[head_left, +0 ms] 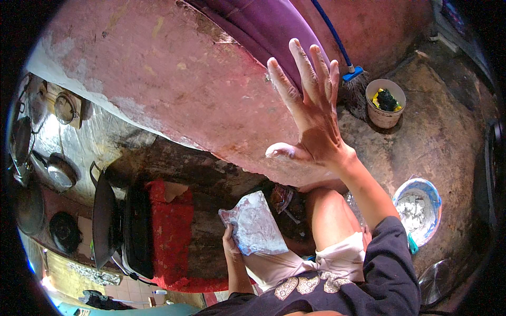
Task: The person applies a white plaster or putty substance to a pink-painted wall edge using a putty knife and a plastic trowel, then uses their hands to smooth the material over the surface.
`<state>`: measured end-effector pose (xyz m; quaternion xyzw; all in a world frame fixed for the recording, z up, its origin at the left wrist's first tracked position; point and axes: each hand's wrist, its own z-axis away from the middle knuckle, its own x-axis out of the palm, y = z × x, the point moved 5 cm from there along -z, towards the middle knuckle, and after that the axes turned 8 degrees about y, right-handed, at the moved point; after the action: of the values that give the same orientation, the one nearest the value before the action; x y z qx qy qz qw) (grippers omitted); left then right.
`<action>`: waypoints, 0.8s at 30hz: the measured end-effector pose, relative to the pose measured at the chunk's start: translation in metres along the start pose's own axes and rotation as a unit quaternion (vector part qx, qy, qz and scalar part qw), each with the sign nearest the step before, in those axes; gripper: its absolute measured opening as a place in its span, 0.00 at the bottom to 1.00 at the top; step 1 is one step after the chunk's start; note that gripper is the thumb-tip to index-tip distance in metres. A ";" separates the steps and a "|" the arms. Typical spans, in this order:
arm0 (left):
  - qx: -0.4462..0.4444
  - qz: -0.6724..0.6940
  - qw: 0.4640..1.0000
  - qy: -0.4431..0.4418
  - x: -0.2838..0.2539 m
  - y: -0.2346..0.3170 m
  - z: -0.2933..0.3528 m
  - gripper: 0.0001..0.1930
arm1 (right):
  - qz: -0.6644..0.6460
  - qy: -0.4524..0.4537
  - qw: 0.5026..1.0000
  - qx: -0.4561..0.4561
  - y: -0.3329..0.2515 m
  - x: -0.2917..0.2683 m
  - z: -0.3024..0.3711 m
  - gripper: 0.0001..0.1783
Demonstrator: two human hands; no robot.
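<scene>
My left hand [230, 241] grips the left edge of a flat, bluish-white, four-sided piece [257, 225]. White smears cover its face, and it rests against my thigh; whether it is a plastic bag or a board I cannot make out. Raised high before me, my right hand [312, 113] is empty, with its fingers spread and white powder on the fingertips and thumb. To the right of my right elbow, a round blue-and-white basin [435, 196] on the floor holds white powdery lumps.
A pink wall [174, 79] with a purple cloth [263, 26] runs across the front. Beyond my right hand are a blue-handled mop [354, 73] and a pale bucket [383, 116]. At left are a wok [103, 221], several pans, and a red cloth [171, 237].
</scene>
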<state>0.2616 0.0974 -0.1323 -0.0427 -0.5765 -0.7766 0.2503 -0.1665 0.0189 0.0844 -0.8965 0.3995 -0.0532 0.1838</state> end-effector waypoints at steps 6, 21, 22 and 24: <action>-0.001 -0.013 1.000 0.003 0.001 0.000 0.002 0.24 | 0.101 0.004 0.995 -0.006 0.008 -0.005 -0.001 0.60; -0.004 -0.018 1.000 0.007 0.000 0.000 0.000 0.24 | 0.132 0.012 0.991 -0.003 0.006 -0.006 0.008 0.47; 0.003 -0.012 1.000 -0.008 0.001 0.000 0.000 0.24 | 0.144 0.014 0.989 -0.005 0.005 -0.006 0.007 0.47; -0.001 -0.022 0.999 0.024 -0.004 -0.001 -0.002 0.24 | 0.147 0.015 0.989 -0.001 0.005 -0.005 0.006 0.47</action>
<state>0.2650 0.0975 -0.1349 -0.0119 -0.5705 -0.7833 0.2469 -0.1721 0.0216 0.0768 -0.8273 0.5298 -0.0389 0.1828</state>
